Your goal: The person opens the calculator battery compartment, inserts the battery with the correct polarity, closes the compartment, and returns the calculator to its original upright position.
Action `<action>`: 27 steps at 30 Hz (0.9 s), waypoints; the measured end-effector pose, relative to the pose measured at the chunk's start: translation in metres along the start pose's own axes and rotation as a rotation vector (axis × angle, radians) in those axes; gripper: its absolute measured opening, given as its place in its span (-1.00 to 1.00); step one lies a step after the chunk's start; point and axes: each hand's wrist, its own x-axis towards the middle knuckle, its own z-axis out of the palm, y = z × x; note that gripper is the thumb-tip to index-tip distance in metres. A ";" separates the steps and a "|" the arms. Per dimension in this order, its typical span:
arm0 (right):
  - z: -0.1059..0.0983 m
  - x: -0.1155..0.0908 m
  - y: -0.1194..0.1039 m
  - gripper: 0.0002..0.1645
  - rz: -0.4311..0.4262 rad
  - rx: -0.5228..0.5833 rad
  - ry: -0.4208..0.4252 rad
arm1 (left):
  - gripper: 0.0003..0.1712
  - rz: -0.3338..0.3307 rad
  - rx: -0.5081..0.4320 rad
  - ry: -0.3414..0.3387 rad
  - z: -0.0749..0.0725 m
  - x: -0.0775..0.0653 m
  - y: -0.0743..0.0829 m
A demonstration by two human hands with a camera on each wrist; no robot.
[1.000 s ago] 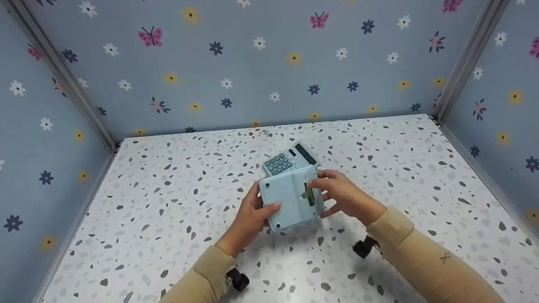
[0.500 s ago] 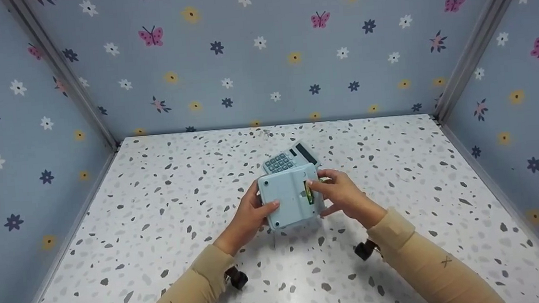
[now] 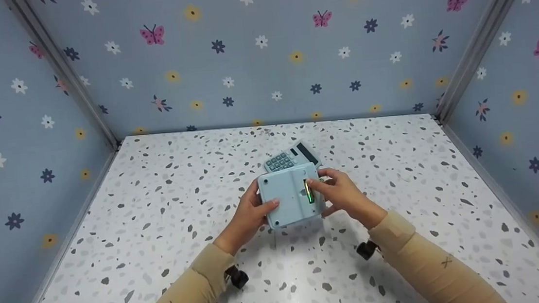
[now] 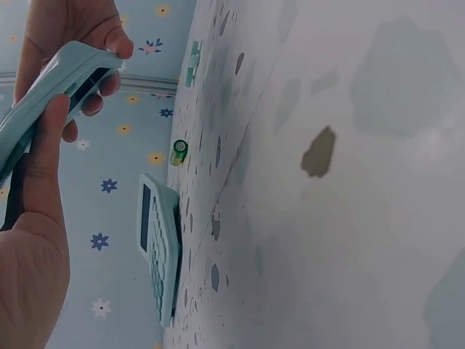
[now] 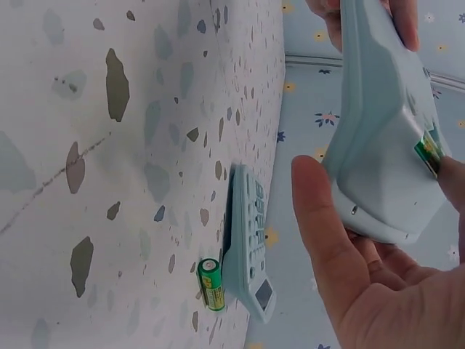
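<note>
A light blue calculator (image 3: 283, 201) is held back side up above the table. My left hand (image 3: 247, 219) grips its left end, thumb on the back. At its right end, my right hand (image 3: 349, 196) holds the edge, with the thumb pressing at a green battery (image 3: 309, 194) in the uncovered slot; the other fingers are partly hidden behind. In the left wrist view, the held calculator's dark display (image 4: 91, 89) faces the table side. Beneath and behind lies a second light blue calculator (image 3: 278, 162), keys up. A loose green battery (image 5: 212, 285) lies beside it.
The speckled white table (image 3: 180, 188) is enclosed by flower-patterned panels (image 3: 262, 69) at the back and sides. A small pale teal piece (image 4: 193, 64) lies on the table in the left wrist view. Black devices (image 3: 237, 277) sit under both wrists.
The right thumb stays at the battery slot, and the battery shows more brightly. The held calculator has risen slightly in view; both grips are unchanged.
</note>
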 end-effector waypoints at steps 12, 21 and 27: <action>-0.013 0.000 -0.002 -0.23 -0.078 -0.158 -0.030 | -0.14 -0.019 0.006 0.013 0.002 0.001 0.002; -0.020 0.001 -0.007 -0.32 -0.086 -0.204 0.025 | -0.15 -0.017 0.006 0.009 0.001 0.001 0.003; -0.027 -0.001 -0.009 -0.34 -0.105 -0.209 0.047 | -0.13 -0.007 0.012 0.004 0.001 0.001 0.002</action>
